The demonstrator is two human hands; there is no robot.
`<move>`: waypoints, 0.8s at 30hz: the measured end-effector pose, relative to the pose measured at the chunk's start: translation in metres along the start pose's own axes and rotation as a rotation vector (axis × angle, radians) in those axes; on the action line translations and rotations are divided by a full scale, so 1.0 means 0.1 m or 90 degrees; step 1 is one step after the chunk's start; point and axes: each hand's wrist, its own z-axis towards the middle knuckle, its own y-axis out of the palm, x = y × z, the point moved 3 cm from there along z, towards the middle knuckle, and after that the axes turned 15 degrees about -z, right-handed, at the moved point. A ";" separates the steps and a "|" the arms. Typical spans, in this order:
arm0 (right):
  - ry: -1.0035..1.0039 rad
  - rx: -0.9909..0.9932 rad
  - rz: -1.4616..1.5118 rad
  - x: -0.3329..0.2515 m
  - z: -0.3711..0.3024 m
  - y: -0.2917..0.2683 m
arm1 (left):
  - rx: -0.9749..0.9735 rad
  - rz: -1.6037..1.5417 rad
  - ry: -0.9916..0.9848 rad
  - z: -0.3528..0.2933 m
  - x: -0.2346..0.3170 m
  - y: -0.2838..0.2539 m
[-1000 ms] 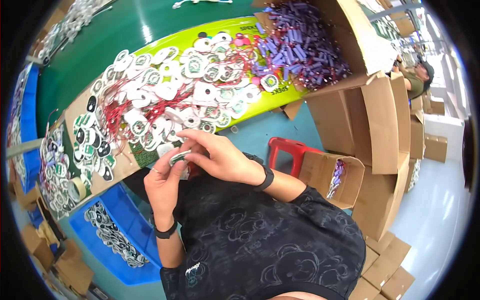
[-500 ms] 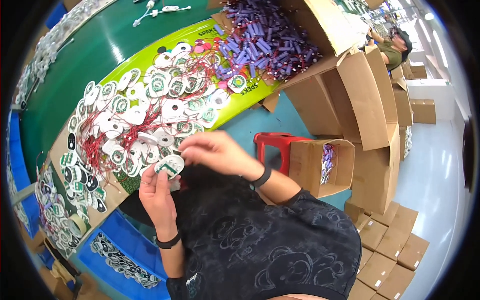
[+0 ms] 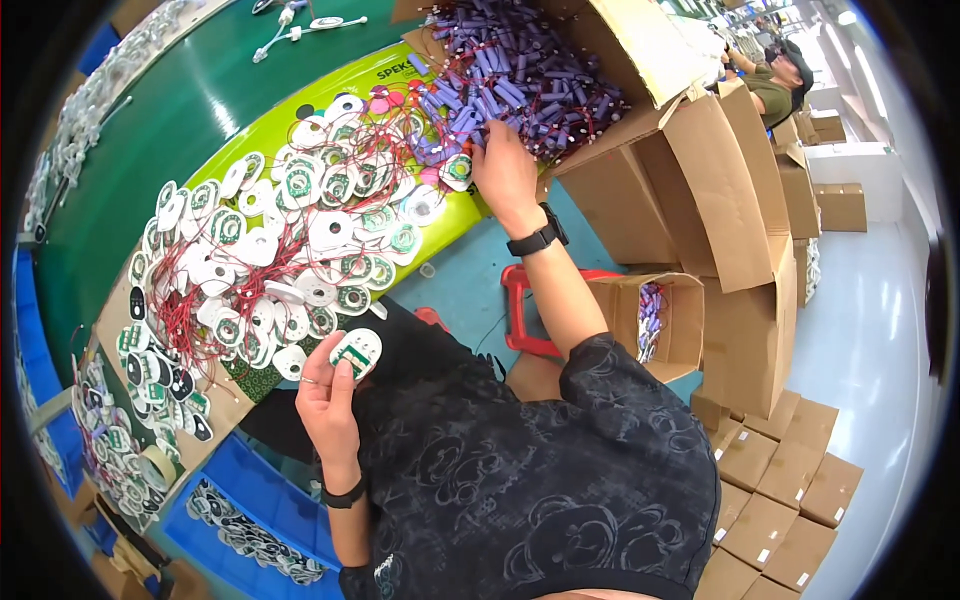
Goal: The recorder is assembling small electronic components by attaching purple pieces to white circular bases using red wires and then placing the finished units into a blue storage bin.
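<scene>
In my left hand (image 3: 331,405), a round white plastic housing (image 3: 362,345) with a green circuit board is pinched between thumb and fingers, above my lap. My right hand (image 3: 508,175) is stretched out to the far side, at the near edge of a heap of purple cylindrical batteries (image 3: 505,90) with red wires. Its back faces up; the fingertips are bent down among the batteries, so whether they grip one is hidden. Just left of that hand lies a white disc with a green board (image 3: 457,171). Many similar white housings (image 3: 330,230) with red wires lie piled in front of me.
Under the piles is a lime-green sheet (image 3: 458,222) on a green table (image 3: 190,130). An open cardboard box (image 3: 690,190) stands to the right, above a red stool (image 3: 518,310) and a smaller carton (image 3: 680,320). Blue bins (image 3: 255,480) hold parts at lower left. Another person (image 3: 775,85) works far right.
My right hand has left the housing and reached away to the battery heap. My left hand still holds the housing, now slightly lower and farther right.
</scene>
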 end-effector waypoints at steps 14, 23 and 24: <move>0.218 -0.225 0.719 0.16 -0.20 -0.33 | -0.161 0.070 -0.050 0.27 0.20 0.54; 0.099 -0.326 0.645 0.04 -0.24 -0.20 | -0.302 0.214 -0.006 0.81 0.29 1.04; 0.086 -0.310 0.672 0.02 -0.22 -0.22 | -0.301 0.213 0.002 0.85 0.27 1.06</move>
